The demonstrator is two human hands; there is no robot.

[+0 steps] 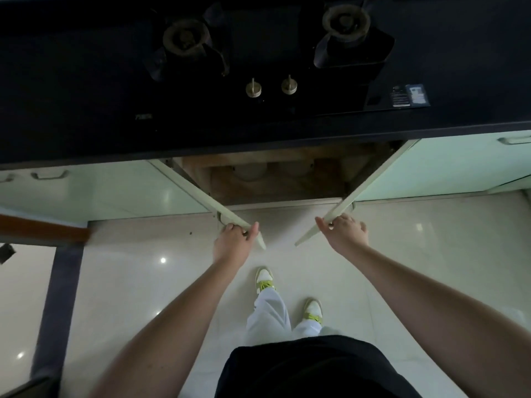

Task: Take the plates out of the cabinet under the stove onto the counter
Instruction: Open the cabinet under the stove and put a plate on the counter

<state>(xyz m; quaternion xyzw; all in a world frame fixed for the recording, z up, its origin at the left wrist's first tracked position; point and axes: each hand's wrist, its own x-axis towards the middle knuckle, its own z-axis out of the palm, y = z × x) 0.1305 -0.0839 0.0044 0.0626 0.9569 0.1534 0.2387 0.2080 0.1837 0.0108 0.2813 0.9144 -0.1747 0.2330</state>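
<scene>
Doors first: my left hand (234, 239) is curled around the top edge of the pale green left cabinet door (201, 192), and my right hand (343, 229) pinches the edge of the matching right cabinet door (370, 182), both panels swung out toward me under the black glass gas stove (258, 53). The plates I'm after seem to be the pale round shapes (249, 170) at the back of the dim wooden cabinet interior (287, 179) — too shadowed to count or to tell how they are stacked. From here I judge the main risk to be reaching in blind: the dark counter edge (258, 139) overhangs the opening, so lifting a stack out could knock it against that lip. Either door could also swing back onto my forearm once I let go — the hinges may not hold them open. The glossy tiled floor (143, 282) would be unforgiving to a dropped plate.
</scene>
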